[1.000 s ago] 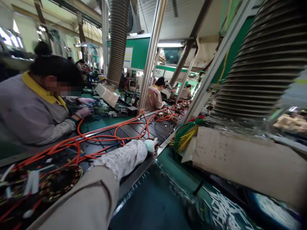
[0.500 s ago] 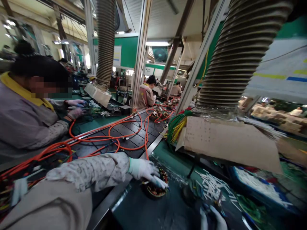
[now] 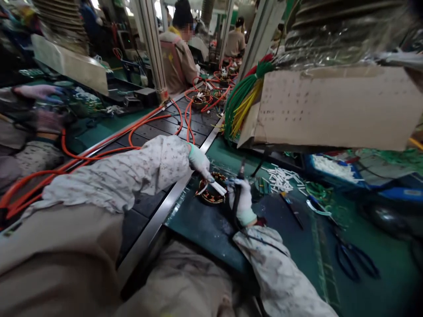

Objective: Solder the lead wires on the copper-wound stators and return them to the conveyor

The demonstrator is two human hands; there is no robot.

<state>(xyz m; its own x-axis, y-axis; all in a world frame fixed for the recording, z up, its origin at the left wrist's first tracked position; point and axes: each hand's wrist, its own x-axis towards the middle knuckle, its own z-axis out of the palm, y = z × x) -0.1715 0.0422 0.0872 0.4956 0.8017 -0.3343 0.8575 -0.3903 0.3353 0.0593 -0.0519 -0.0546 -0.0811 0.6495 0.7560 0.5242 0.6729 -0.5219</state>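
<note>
A round copper-wound coil ring, like a motor stator (image 3: 209,200), lies on the dark mat in front of me. My left hand (image 3: 200,162), in a pale glove, reaches over its far side with the fingers closed on white sleeving tubes (image 3: 218,189) that slant across the ring. Right of the ring is my right hand (image 3: 245,200), also gloved and wrapped round a dark corded tool (image 3: 242,169) whose narrow end points up. Its exact kind is not clear. The tool's cord runs down along my sleeve.
White tube pieces (image 3: 284,179) are scattered at right, near a thin pen-like tool (image 3: 292,211) and black-handled scissors (image 3: 355,259). Behind hang green and yellow wires (image 3: 244,105) beside a cardboard sheet (image 3: 333,108). Orange cables (image 3: 132,136) cross the conveyor (image 3: 165,132); a co-worker's gloved hands (image 3: 46,108) are at left.
The view has tipped downward. My right hand has come from the lower right up to the ring, now with the dark corded tool. My left hand stays at the ring with the white tubes.
</note>
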